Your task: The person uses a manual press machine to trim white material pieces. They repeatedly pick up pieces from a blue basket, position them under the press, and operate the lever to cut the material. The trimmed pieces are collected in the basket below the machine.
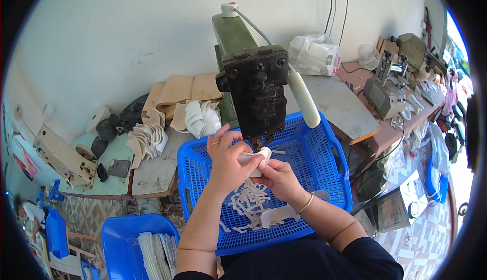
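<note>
My left hand (pixel 225 161) and my right hand (pixel 279 178) both pinch a small white fabric piece (pixel 255 158), folded, right under the dark head of an old green machine (pixel 256 95). The hands hover over a blue plastic basket (pixel 198 166) that holds a heap of white trimmed strips (pixel 251 201) and a larger white piece (pixel 279 214). A ring is on my left hand and a bangle on my right wrist.
A second blue bin (pixel 122 239) with white pieces stands at lower left. Stacks of beige and white cut pieces (pixel 152 138) lie on the table behind. The machine's white lever (pixel 304 100) points down right. More machines (pixel 388 90) line a bench at right.
</note>
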`<state>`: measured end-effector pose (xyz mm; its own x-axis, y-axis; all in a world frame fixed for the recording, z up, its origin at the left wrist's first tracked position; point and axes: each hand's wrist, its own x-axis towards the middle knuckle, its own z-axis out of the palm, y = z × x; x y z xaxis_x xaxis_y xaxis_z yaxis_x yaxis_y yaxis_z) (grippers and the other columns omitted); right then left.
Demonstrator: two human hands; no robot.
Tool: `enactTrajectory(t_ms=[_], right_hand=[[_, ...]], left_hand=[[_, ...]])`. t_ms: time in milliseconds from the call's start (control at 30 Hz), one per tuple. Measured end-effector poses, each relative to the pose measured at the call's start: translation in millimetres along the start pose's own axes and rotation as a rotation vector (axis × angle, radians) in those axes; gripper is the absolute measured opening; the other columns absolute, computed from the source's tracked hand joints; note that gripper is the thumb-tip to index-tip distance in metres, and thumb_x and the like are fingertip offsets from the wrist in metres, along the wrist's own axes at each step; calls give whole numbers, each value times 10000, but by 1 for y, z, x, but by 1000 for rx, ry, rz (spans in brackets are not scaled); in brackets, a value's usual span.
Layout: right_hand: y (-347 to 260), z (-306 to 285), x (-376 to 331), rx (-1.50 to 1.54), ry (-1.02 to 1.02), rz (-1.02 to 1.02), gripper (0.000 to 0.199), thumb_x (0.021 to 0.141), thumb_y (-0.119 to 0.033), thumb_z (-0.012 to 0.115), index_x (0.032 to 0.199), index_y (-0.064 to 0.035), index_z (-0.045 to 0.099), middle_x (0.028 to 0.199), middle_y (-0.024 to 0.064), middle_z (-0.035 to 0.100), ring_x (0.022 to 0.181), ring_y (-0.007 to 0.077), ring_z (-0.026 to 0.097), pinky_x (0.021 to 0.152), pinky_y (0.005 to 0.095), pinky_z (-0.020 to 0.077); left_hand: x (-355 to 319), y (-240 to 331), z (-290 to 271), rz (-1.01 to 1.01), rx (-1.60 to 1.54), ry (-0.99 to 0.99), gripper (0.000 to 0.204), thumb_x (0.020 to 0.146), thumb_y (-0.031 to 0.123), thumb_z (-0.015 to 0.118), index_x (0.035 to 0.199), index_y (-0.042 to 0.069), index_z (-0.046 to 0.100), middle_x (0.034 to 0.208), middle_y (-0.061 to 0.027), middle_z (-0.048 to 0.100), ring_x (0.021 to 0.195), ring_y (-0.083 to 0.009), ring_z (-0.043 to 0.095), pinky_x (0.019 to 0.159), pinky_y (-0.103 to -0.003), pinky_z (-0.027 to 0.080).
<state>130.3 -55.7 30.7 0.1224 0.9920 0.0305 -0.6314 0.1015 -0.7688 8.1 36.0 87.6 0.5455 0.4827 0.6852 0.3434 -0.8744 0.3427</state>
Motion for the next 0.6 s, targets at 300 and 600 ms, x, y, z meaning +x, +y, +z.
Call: enactTrajectory(t_ms=[300,600], right_hand=[[-5,4,1,-142,-7,39,278,910,-226,544,1052,7,595,939,82,639,803,152,645,708,248,540],[-19,-4,-5,-417,106,-47,211,874,-203,610,899,6,621,726,13,602,616,53,544,564,189,446]], left_hand=[[-5,-9,0,-21,-76,9,225,645,270,769,631,103,619,947,-22,548,1140,-308,434,952,-487,240],[-23,-1,19,-130,-225,97,214,680,211,756,660,63,603,703,-40,614,861,-240,594,866,-421,348]])
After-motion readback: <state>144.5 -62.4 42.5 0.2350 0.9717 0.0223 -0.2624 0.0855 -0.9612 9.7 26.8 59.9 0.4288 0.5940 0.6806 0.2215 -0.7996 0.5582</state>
